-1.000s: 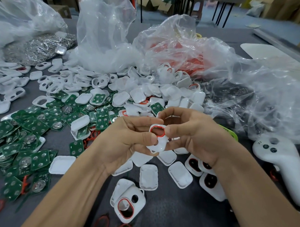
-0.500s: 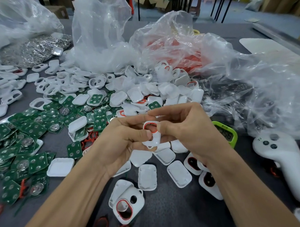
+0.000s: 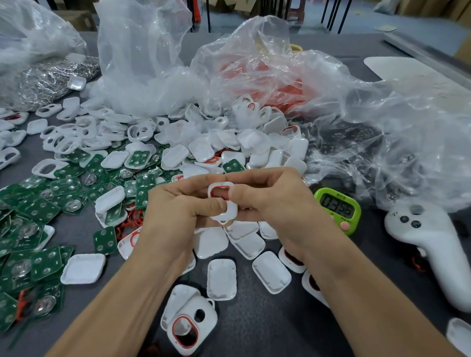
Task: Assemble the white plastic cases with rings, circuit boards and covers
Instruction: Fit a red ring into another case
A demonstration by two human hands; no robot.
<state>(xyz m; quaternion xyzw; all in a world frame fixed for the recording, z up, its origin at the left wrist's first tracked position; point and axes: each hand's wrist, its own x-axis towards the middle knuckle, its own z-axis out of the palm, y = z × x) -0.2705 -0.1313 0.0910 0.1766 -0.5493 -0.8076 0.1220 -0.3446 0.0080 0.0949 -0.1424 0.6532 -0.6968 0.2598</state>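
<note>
Where the surface [image 3: 261, 337] lies nearest, a ringed case [image 3: 191, 326] rests beside loose covers [image 3: 222, 279]. Just beyond, the left grip [image 3: 176, 209] and right grip [image 3: 278, 203] both clamp one case [image 3: 226, 209] held off the surface, thumbs against its red ring [image 3: 219, 189]. Seating the ring appears to be the step in hand. The next move likely calls for a board [image 3: 105, 240] from the left, laid flat inside. Farther off are a timer [image 3: 338, 208], heaped cases [image 3: 227, 141] and bags [image 3: 145, 61].
</note>
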